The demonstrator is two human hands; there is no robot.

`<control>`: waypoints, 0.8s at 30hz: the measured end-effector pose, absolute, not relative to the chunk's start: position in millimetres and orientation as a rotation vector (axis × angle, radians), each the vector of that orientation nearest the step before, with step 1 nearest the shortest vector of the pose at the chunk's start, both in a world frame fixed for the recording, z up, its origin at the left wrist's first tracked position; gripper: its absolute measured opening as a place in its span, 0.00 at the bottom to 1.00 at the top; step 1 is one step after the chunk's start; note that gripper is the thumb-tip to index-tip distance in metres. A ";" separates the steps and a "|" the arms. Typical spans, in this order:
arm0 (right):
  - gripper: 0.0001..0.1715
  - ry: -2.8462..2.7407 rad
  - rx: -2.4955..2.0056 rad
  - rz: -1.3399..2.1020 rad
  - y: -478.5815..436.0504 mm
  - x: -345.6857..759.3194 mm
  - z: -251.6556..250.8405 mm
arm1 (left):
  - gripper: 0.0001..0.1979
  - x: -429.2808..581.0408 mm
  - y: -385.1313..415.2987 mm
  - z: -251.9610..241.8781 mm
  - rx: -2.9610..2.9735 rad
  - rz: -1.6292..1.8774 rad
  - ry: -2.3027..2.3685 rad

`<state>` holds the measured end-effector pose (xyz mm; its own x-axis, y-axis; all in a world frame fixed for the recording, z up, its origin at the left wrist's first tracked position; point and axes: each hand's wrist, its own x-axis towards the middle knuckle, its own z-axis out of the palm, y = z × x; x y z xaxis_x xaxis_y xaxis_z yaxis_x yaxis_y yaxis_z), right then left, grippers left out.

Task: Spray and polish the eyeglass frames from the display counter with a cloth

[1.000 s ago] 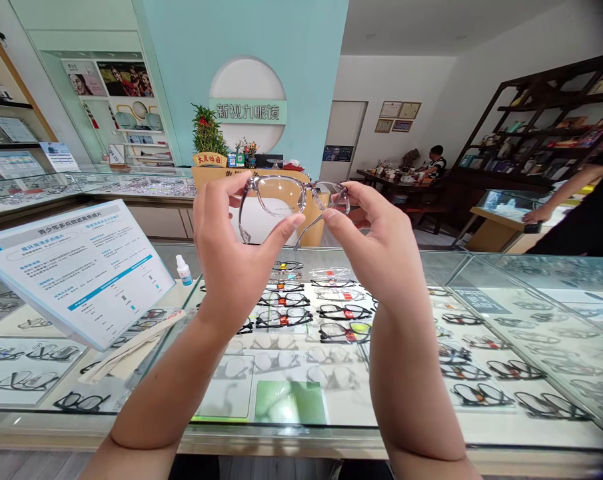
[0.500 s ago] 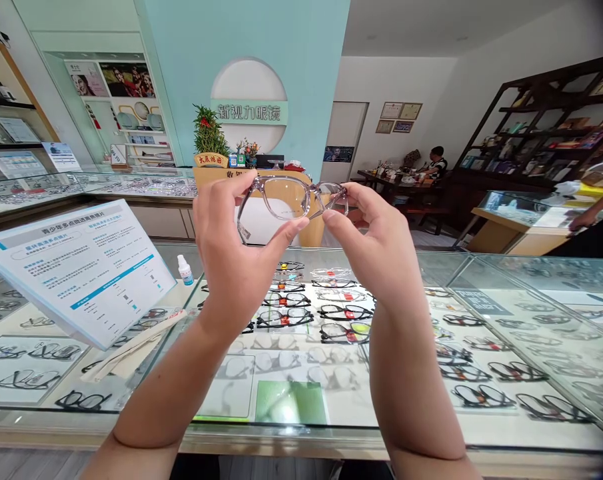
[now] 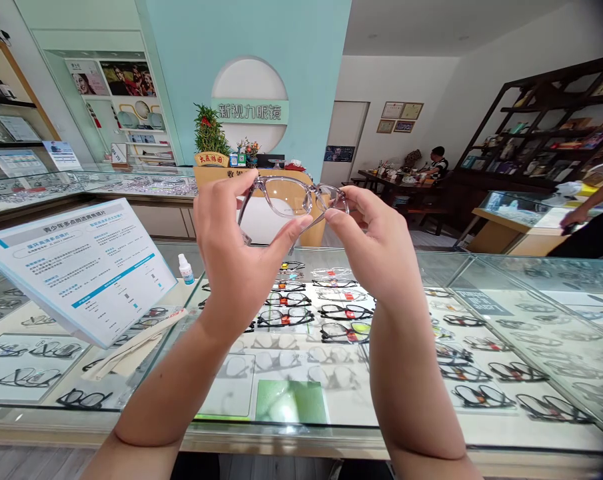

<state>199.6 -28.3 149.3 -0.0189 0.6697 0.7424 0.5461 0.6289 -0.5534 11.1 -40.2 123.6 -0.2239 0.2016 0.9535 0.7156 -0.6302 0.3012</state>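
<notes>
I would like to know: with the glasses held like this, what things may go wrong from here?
If the left hand and right hand loosen, the clear-framed glasses could slip and strike the glass counter below. Both thumbs sit close to the lenses, so they might leave smudges. A careless leftward sweep of the left hand might also tip the small white bottle.

A turquoise wall (image 3: 181,40) bearing a white circle (image 3: 250,77) stands at the far centre, with built-in shelves (image 3: 144,130) to its left and a white wall (image 3: 431,87) carrying four framed certificates (image 3: 412,111) to its right. Dark wooden shelving (image 3: 531,110) fills the far right. Grey plank flooring (image 3: 46,461) shows below the glass-topped desk (image 3: 281,437) on the near side.
</notes>
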 end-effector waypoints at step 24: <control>0.17 -1.639 -1.036 0.092 -28.2 197.6 148.2 | 0.34 5.0 -37.3 124.7 -1.736 -1.920 -1.026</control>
<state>197.6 -28.2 148.2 0.0265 0.6580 0.7526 0.5697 0.6087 -0.5522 5.0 -37.3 124.7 -0.1840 0.2036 0.9616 0.6865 -0.6735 0.2740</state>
